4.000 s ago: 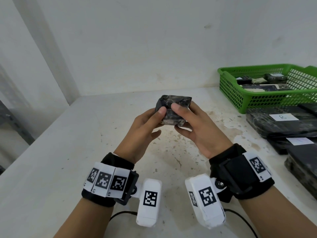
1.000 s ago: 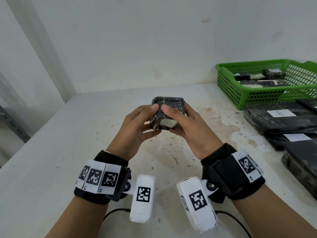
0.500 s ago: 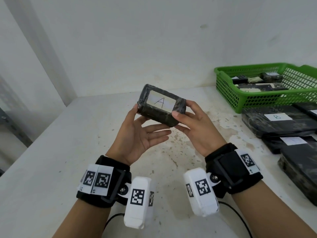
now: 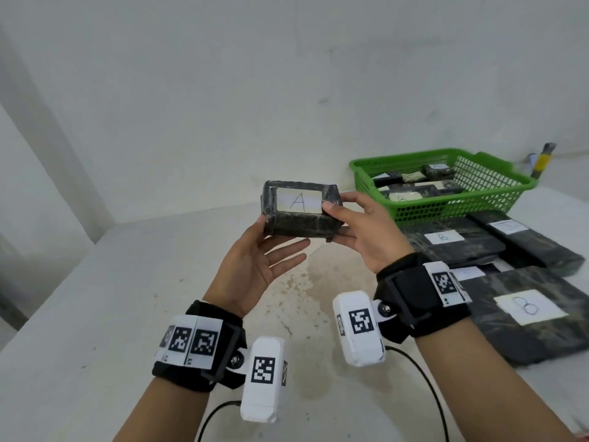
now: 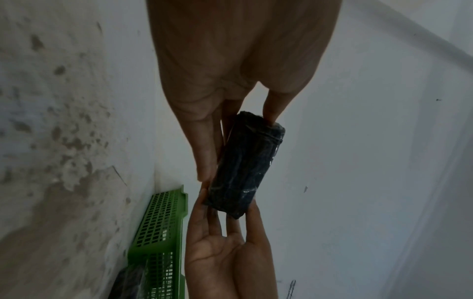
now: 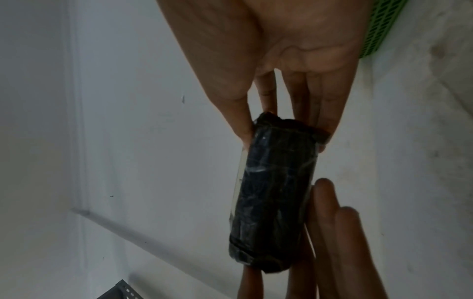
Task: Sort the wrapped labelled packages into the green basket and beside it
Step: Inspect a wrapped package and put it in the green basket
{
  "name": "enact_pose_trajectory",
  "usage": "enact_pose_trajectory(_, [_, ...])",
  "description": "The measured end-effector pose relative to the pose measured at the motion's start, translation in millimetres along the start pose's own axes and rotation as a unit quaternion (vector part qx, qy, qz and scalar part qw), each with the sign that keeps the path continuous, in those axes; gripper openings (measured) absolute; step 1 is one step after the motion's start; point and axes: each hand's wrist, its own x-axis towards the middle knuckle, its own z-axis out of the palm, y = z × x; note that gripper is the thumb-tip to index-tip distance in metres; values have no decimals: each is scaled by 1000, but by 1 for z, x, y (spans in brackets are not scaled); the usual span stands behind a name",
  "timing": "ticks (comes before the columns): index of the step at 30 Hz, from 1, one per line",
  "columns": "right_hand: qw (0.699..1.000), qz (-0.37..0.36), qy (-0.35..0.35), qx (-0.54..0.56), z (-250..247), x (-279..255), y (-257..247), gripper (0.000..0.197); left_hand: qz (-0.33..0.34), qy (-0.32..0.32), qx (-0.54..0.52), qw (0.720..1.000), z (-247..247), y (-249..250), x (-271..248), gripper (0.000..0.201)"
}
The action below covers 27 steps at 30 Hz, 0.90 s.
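Note:
A black wrapped package [image 4: 299, 215] with a white label marked A is held in the air above the table, label facing me. My right hand [image 4: 347, 224] pinches its right end, thumb on the front and fingers behind. My left hand [image 4: 274, 250] lies palm up under it with straight fingers, its thumb touching the lower left edge. The left wrist view shows the package [image 5: 243, 168] end-on between both hands, as does the right wrist view [image 6: 274, 194]. The green basket [image 4: 446, 208] stands at the back right with several small packages inside.
Large black packages labelled B [image 4: 446, 247] [image 4: 529, 317] lie on the table in front of the basket, at my right. A stained white tabletop [image 4: 127, 314] stretches left and forward to the walls. A small yellow object [image 4: 541, 161] stands behind the basket.
The package was turned until its A label faces me, then lifted and shifted slightly right. My left fingers have straightened out beneath it; my right hand keeps its pinch.

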Motion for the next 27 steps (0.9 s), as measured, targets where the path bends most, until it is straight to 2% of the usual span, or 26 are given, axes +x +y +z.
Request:
enact_pose_trajectory(4, [999,-12,32,-42,-42,1,-29,16,-43,-35,16,998,35,-7,16,39])
enact_pose_trajectory(9, [988,-15,101,-119,-124,19,-80,13,-87,-57,22,994,79,-29,50,35])
enact_pose_trajectory(12, [974,-7,156,-163,-176,40,-114,15,-94,-41,28,994,103,-46,78,32])
enact_pose_trajectory(16, [952,34,215,-215,-224,82,-142,16,-78,13,79,994,127,-66,117,22])
enact_pose_trajectory(19, [930,60,251,-263,-252,123,-148,19,-82,46,123,988,140,-79,149,25])
enact_pose_trajectory(23, [886,84,293,-349,-279,173,-139,24,-98,90,166,977,147,-91,193,54])
enact_pose_trajectory(27, [832,118,272,-469,-312,227,-112,37,-103,96,166,976,145,-104,222,60])
